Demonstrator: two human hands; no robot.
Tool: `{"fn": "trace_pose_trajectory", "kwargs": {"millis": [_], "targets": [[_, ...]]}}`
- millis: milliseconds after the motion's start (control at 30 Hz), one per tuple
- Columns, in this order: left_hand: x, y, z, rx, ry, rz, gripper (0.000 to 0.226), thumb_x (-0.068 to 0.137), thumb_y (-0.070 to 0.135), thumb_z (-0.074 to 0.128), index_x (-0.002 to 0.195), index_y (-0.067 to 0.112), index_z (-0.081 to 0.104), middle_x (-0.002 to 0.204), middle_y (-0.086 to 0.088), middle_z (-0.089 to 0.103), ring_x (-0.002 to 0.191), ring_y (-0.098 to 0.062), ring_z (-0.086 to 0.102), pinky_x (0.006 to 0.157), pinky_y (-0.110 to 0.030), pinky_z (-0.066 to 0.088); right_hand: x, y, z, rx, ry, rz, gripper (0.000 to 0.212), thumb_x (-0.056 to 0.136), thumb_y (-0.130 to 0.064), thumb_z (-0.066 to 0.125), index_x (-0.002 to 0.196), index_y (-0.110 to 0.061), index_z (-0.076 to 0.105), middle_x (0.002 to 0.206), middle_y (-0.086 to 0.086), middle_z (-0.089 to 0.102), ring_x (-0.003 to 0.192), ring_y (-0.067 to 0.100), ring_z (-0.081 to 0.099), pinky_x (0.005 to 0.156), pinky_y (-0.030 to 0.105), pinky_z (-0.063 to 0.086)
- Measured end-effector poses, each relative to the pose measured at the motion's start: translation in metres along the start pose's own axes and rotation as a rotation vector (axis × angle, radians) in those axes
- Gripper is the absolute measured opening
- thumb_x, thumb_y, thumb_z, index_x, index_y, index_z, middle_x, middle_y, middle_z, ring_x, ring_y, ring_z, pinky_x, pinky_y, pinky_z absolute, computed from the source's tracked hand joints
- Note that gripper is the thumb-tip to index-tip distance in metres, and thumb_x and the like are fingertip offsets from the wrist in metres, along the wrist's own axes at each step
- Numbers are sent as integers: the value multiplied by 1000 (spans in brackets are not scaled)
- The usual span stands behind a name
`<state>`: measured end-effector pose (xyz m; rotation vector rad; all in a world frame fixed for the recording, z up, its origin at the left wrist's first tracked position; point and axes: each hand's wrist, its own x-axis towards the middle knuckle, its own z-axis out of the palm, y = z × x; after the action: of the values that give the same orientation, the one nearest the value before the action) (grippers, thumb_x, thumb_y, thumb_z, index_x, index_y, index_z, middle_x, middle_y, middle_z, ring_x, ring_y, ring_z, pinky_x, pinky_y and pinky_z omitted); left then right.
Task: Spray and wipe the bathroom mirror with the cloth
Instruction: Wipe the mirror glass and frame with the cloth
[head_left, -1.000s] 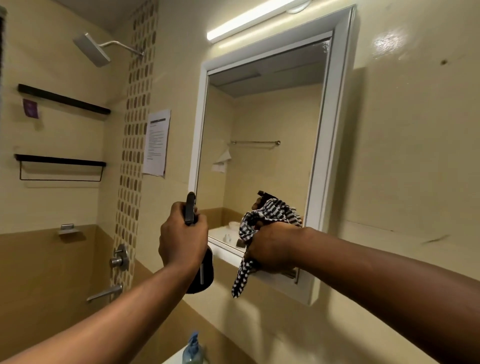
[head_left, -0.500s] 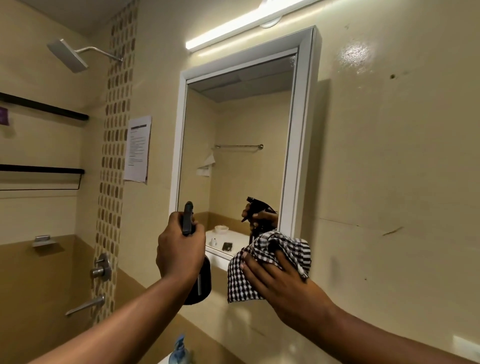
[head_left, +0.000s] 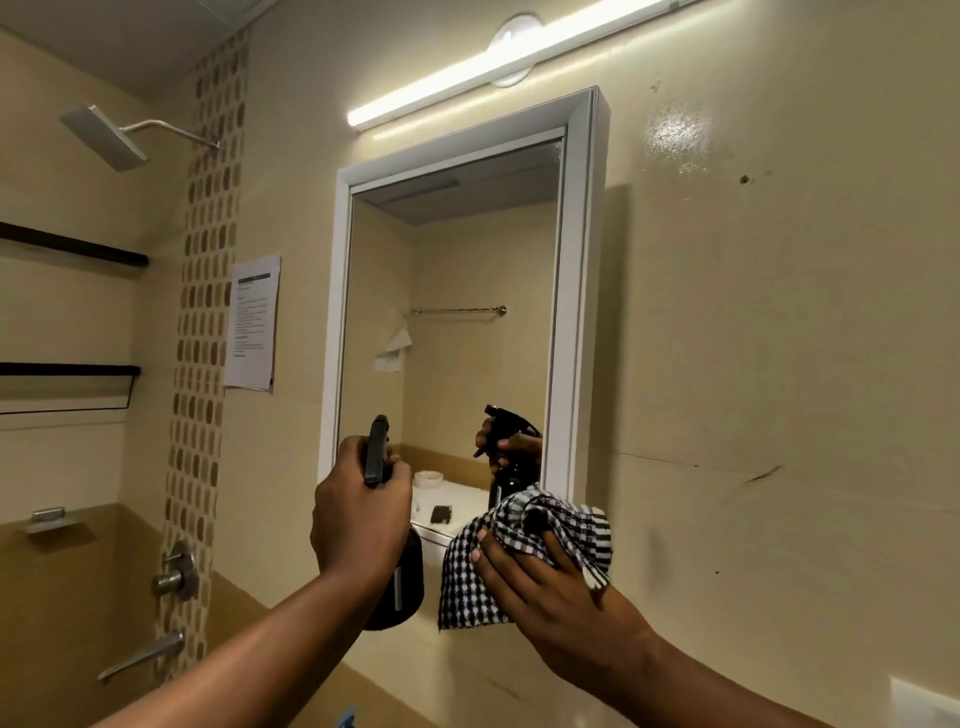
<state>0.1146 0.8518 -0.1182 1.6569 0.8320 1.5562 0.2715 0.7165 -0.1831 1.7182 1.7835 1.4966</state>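
My right hand (head_left: 540, 577) has slid down and to the right since a moment ago: it was bunched around the cloth against the lower glass, and now it lies flatter, fingers spread over the black-and-white checked cloth (head_left: 524, 551), pressing it at the bottom right corner of the frame, where the white edge meets the wall. My view has tipped up too, so the whole mirror now shows. My left hand (head_left: 358, 514) has hardly shifted; it is wrapped tight around the neck of the dark plastic spray bottle (head_left: 387, 525), nozzle pointing at the glass, and I cannot tell whether a finger is on the trigger.

Outward from the cloth, the tall white-framed bathroom mirror (head_left: 457, 332) hangs on the beige wall, its glass up and to the left of my right hand. It reflects the bottle and a towel rail on the far wall. I can make out no droplets or streaks on it. Above it runs a lit white tube light (head_left: 498, 67); to the left a printed paper notice (head_left: 253, 322) is stuck to the wall

With the cloth off the glass, I judge the pane is free for a fresh spray, then wiping from the top down
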Motion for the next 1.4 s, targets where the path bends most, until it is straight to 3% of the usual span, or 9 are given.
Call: {"fn": "trace_pose_trajectory", "kwargs": {"millis": [133,367,533,667,767,900,1133,1267,1400], "targets": [[1,3,3,-8,-6,17,5,92,27,58,88,24,57,73,1,60,67,-14,54,55,-26,34,0,-3,4,86,-42,75,72,74,-28,73,142,-16,52,149,5,46,133,15,49,109,44,21],[-3,7,11,-40,-42,15,4,91,26,58,88,25,57,76,-1,61,71,-20,57,63,-34,44,4,12,3,147,27,166,65,95,-38,54,153,-18,32,161,1,24,142,13,37,117,41,8],[-6,17,12,-111,-72,11,3,91,24,58,90,26,60,80,-1,63,77,-23,60,73,-43,51,8,32,11,49,137,149,57,97,-32,43,150,-14,36,159,6,29,146,20,29,119,47,3],[-11,25,11,-168,-92,18,4,92,24,60,91,28,60,79,0,65,75,-21,61,70,-39,51,11,55,13,-111,203,-18,42,98,-11,29,134,-8,51,134,13,53,126,29,45,107,53,21],[-18,31,11,-216,-114,21,7,92,23,60,87,28,60,78,0,65,73,-21,60,66,-36,48,17,65,1,-158,323,-31,38,101,-1,26,123,-6,56,117,13,56,109,28,50,90,45,34],[-29,41,6,-291,-167,22,10,91,20,59,88,29,62,82,2,67,73,-20,61,60,-30,44,24,84,-26,-158,491,115,28,97,-5,43,123,-6,54,113,14,51,102,29,47,76,40,36],[-56,51,3,-290,-303,74,1,92,28,62,93,28,61,81,0,65,80,-19,63,67,-32,47,36,136,-101,-72,843,575,26,100,-10,48,125,-7,52,114,13,40,101,33,42,83,48,42],[-75,49,4,-267,-359,31,3,90,32,65,89,30,64,78,5,69,74,-5,65,66,-26,48,41,150,-124,-106,901,641,25,96,-5,56,120,-2,63,110,20,54,99,32,42,83,48,43],[-93,42,5,-229,-447,-4,7,89,44,62,83,45,59,76,17,67,74,5,61,68,-16,46,42,154,-133,-124,903,665,26,94,-2,58,118,-1,65,104,26,60,100,31,41,84,48,44]]}}
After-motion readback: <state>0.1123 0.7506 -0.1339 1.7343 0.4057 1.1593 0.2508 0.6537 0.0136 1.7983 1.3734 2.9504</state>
